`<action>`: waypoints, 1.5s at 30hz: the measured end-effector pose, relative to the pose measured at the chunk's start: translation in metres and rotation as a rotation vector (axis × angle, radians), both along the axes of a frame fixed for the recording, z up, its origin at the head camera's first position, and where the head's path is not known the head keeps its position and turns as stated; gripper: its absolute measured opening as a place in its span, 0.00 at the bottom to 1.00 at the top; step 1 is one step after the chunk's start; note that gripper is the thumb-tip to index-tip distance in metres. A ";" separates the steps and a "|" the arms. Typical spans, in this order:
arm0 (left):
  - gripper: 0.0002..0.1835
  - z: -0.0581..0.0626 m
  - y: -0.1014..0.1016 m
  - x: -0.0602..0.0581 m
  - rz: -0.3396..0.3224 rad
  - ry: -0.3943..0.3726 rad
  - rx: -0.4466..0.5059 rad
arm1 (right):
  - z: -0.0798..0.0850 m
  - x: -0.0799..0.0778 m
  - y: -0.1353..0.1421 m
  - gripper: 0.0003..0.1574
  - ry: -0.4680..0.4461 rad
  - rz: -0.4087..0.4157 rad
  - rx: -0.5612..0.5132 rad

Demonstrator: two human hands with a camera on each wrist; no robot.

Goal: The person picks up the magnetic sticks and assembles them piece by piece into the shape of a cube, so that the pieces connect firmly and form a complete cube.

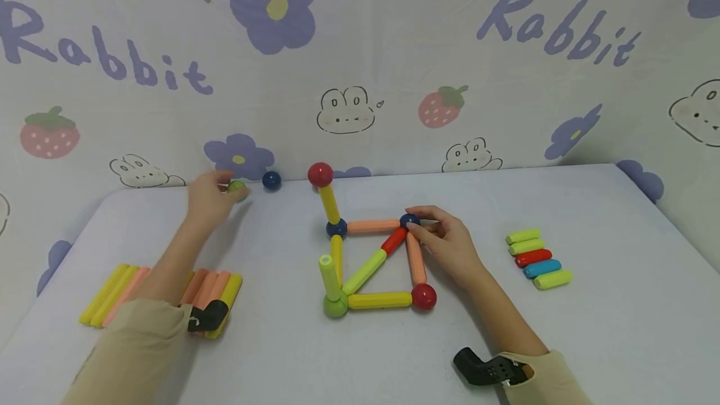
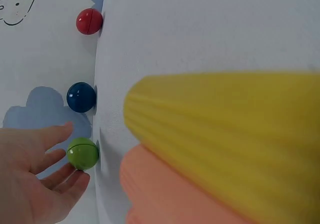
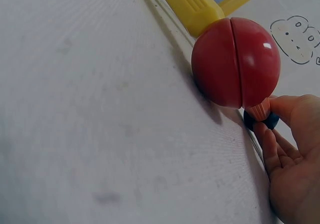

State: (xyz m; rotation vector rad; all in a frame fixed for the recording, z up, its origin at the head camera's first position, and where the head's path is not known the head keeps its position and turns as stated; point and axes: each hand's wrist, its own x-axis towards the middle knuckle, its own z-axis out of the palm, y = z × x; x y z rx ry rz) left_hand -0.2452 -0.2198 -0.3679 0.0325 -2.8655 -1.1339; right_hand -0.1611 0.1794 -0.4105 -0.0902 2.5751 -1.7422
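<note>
My left hand (image 1: 209, 200) is around a green ball (image 2: 82, 154) at the table's back edge, fingertips at its underside and thumb apart from it. A dark blue ball (image 1: 272, 180) sits to its right. My right hand (image 1: 450, 244) pinches another blue ball (image 1: 409, 222), the back right corner of a frame of magnetic rods and balls. An orange rod (image 1: 416, 258) runs from it to a red ball (image 3: 235, 62). A red rod (image 1: 393, 241) and a light green rod (image 1: 364, 272) form the diagonal to a green corner ball (image 1: 335, 304). A yellow rod (image 1: 329, 205) stands upright, topped by a red ball (image 1: 320, 175).
Yellow and orange rods (image 1: 112, 295) lie in a row at the left, partly under my left forearm. Several short rods (image 1: 533, 258) in green, red and blue lie at the right. Behind the table (image 1: 607, 330) hangs a patterned cloth (image 1: 388, 30). Another red ball (image 2: 89, 21) lies at the back edge.
</note>
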 end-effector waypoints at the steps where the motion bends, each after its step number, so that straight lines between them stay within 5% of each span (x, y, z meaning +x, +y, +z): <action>1: 0.29 0.000 0.000 0.000 0.001 -0.001 -0.004 | 0.000 0.000 0.000 0.23 0.003 0.000 0.002; 14: 0.25 -0.005 -0.002 0.005 0.021 -0.028 0.005 | -0.002 -0.001 0.002 0.22 0.025 0.010 0.013; 25: 0.26 0.015 0.006 0.021 0.012 -0.019 0.136 | 0.001 0.001 0.001 0.23 0.014 0.006 0.023; 33: 0.27 0.038 0.024 0.055 -0.005 0.000 0.214 | 0.001 0.000 0.001 0.23 0.010 0.009 0.021; 45: 0.25 0.063 0.065 0.126 -0.138 0.011 0.389 | 0.001 0.000 0.001 0.23 0.001 0.002 0.027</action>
